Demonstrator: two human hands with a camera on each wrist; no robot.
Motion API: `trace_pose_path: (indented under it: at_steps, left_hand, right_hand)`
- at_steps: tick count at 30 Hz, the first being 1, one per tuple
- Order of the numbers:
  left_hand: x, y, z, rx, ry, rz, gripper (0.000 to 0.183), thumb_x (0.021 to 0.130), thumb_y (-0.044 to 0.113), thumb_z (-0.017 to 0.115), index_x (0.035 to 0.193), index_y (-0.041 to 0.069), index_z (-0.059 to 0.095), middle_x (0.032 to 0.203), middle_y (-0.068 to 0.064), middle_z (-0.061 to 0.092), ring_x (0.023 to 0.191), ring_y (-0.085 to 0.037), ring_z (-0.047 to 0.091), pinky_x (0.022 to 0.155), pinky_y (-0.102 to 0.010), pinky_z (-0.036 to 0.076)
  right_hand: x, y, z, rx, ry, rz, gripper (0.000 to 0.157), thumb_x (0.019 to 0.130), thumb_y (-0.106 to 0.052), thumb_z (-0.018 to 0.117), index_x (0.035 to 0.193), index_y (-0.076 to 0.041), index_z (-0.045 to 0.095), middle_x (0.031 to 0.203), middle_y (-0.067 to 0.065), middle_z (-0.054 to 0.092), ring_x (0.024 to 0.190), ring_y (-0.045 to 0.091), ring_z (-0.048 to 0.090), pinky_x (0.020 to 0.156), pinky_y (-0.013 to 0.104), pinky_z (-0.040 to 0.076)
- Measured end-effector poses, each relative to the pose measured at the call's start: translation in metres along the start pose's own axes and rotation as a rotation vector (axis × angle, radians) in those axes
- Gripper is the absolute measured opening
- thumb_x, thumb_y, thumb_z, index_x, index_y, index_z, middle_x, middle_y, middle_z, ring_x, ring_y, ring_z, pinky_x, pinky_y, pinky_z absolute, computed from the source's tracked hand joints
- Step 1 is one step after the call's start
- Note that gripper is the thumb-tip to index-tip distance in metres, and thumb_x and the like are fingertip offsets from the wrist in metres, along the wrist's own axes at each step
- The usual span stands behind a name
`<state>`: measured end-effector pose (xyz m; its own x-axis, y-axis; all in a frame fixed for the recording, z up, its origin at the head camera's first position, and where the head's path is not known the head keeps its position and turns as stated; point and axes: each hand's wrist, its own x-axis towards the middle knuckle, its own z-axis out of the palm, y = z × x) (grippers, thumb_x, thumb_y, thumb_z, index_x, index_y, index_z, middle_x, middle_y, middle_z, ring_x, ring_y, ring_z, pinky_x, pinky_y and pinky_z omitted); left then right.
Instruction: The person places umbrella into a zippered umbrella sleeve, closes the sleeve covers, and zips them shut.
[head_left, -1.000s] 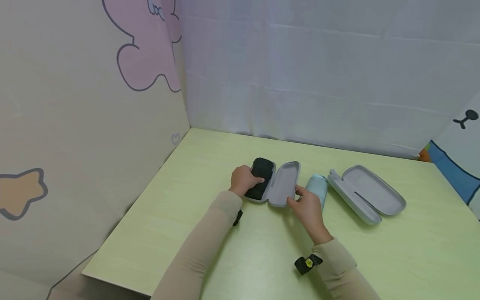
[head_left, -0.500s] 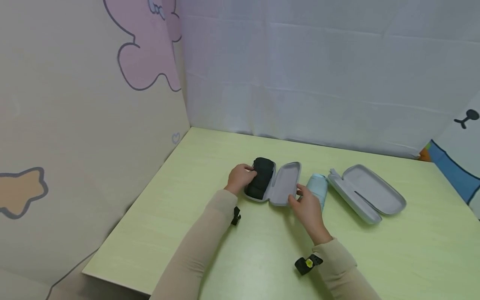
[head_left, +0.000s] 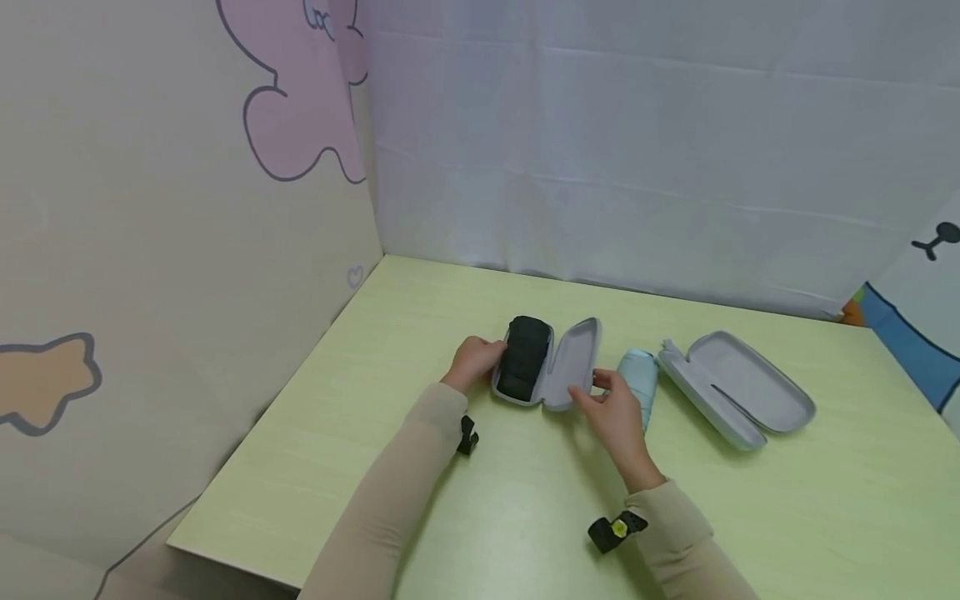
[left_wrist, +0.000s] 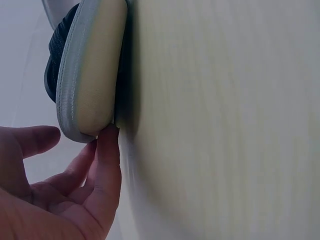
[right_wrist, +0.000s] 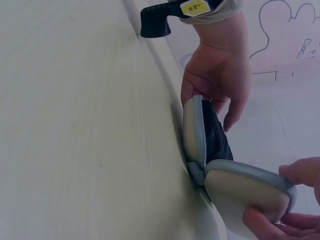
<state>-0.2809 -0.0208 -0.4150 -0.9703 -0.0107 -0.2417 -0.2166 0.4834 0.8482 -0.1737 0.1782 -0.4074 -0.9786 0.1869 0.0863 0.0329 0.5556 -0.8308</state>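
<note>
A grey hard case point(head_left: 572, 371) lies opened out on the table, its two halves hinged side by side. In its left half sits a black folded compact umbrella point(head_left: 525, 358), filling that shell. My left hand point(head_left: 474, 362) holds the case's left side; in the left wrist view the fingertips point(left_wrist: 109, 132) reach under the shell's end and the thumb is right by the zip rim. My right hand point(head_left: 618, 421) pinches the right half's outer edge, which tilts upward. In the right wrist view, thumb and fingers grip that lid point(right_wrist: 242, 187).
Just right of my right hand lies a light blue folded umbrella point(head_left: 639, 379), partly hidden by the hand. Beyond it, a second grey case point(head_left: 750, 392) lies open. The pale table point(head_left: 525, 517) meets walls at the left and back.
My left hand has moved off the black umbrella, leftward to the case's outer edge. The right half of the case tips up slightly more, still held by my right hand.
</note>
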Motion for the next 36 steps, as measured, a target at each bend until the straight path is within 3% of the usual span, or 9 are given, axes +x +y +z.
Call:
trace_pose_path:
  at_steps: [7,14,20,36]
  left_hand:
    - [0.0041,-0.0037,0.0015,-0.03,0.013,-0.02,0.031,0.088,0.027,0.049,0.09,-0.001,0.061,0.079,-0.009,0.055,0.069,-0.02,0.051,0.059,-0.027,0.041]
    - [0.0072,-0.0032,0.0035,-0.069,0.021,-0.043,0.04,0.094,0.032,0.045,0.104,-0.003,0.059,0.091,-0.011,0.059,0.081,-0.022,0.056,0.076,-0.03,0.045]
    - [0.0083,-0.0042,0.004,-0.122,0.005,-0.055,0.04,0.094,0.032,0.044,0.106,-0.003,0.058,0.09,-0.011,0.06,0.076,-0.021,0.058,0.072,-0.03,0.047]
    - [0.0044,-0.0017,0.005,-0.076,0.047,-0.054,0.038,0.092,0.032,0.044,0.101,-0.001,0.058,0.09,-0.011,0.057,0.082,-0.023,0.053,0.077,-0.031,0.042]
  right_hand:
    - [-0.002,-0.0023,0.0001,0.006,0.003,-0.015,0.049,0.087,-0.016,0.064,0.127,0.007,0.046,0.121,0.026,0.053,0.096,0.033,0.06,0.075,0.04,0.05]
    - [-0.0016,-0.0035,0.0015,0.023,0.017,-0.031,0.05,0.085,-0.014,0.065,0.128,0.005,0.048,0.121,0.022,0.055,0.096,0.032,0.06,0.073,0.036,0.05]
    - [-0.0011,-0.004,0.0038,0.022,0.038,-0.054,0.05,0.083,-0.012,0.067,0.127,0.005,0.05,0.12,0.021,0.056,0.094,0.031,0.062,0.072,0.035,0.051]
    - [-0.0018,-0.0087,0.0088,0.018,0.033,-0.115,0.051,0.084,-0.01,0.067,0.13,0.005,0.048,0.126,0.02,0.053,0.091,0.03,0.062,0.072,0.036,0.052]
